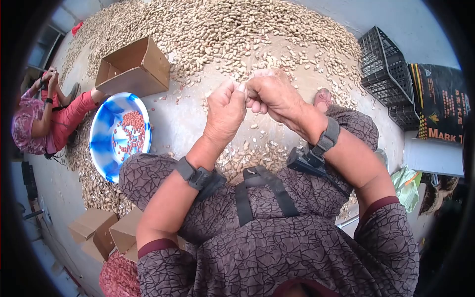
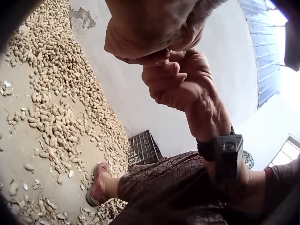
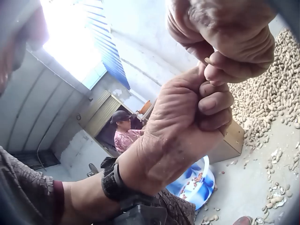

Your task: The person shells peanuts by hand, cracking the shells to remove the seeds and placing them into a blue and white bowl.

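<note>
In the head view my left hand and right hand meet above the floor in front of my knees. Thumbs and curled fingers of both pinch at one spot, where a small pale bit of a peanut shows; the fingers hide most of it. The left wrist view has the right hand just below the left hand, fingertips together. From the right wrist, the left hand shows with its fingers folded under the right hand. Broken shells lie on the floor between my legs.
A blue-and-white basin with red-skinned kernels stands left, beside an open cardboard box. Unshelled peanuts spread across the back. Black crates stand right. Another person sits far left; more cardboard boxes lie behind.
</note>
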A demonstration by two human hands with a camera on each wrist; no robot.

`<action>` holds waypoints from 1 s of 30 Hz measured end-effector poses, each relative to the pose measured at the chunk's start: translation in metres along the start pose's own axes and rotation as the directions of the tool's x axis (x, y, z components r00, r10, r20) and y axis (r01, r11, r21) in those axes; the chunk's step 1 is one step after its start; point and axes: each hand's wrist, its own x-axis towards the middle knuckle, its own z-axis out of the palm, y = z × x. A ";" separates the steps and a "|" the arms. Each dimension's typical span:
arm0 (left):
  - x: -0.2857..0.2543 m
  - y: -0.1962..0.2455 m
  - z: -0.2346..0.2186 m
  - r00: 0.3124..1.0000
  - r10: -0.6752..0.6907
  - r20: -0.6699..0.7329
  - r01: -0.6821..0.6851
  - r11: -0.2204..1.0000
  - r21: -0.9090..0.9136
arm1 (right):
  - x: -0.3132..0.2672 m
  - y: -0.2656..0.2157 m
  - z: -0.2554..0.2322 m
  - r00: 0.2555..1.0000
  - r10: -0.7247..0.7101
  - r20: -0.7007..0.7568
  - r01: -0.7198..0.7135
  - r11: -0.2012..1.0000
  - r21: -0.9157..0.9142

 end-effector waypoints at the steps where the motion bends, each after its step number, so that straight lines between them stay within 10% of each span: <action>1: 0.000 -0.001 0.000 1.000 0.000 0.002 0.000 1.000 0.002 | 0.001 0.002 -0.001 1.000 -0.002 -0.002 0.002 1.000 0.001; 10: -0.004 0.003 0.005 0.986 0.146 -0.075 -0.137 0.984 0.112 | 0.008 0.014 -0.002 0.992 0.111 0.053 -0.119 0.970 0.212; 19: -0.001 0.012 -0.005 1.000 -0.019 -0.003 0.019 0.992 -0.127 | 0.005 0.010 0.001 0.996 0.061 0.059 -0.073 0.972 0.223; 25: 0.001 0.006 -0.006 0.998 -0.054 -0.033 0.057 0.992 0.114 | 0.004 0.005 0.000 0.997 -0.073 -0.002 0.073 0.997 0.023; 27: -0.001 -0.003 -0.003 0.962 0.274 0.015 -0.257 0.879 0.401 | 0.002 0.005 0.000 0.999 -0.014 -0.032 0.013 0.999 -0.052; 30: -0.001 -0.004 -0.003 0.991 0.131 -0.039 -0.117 0.961 0.250 | 0.004 0.009 -0.003 0.999 0.026 -0.028 -0.026 1.000 0.003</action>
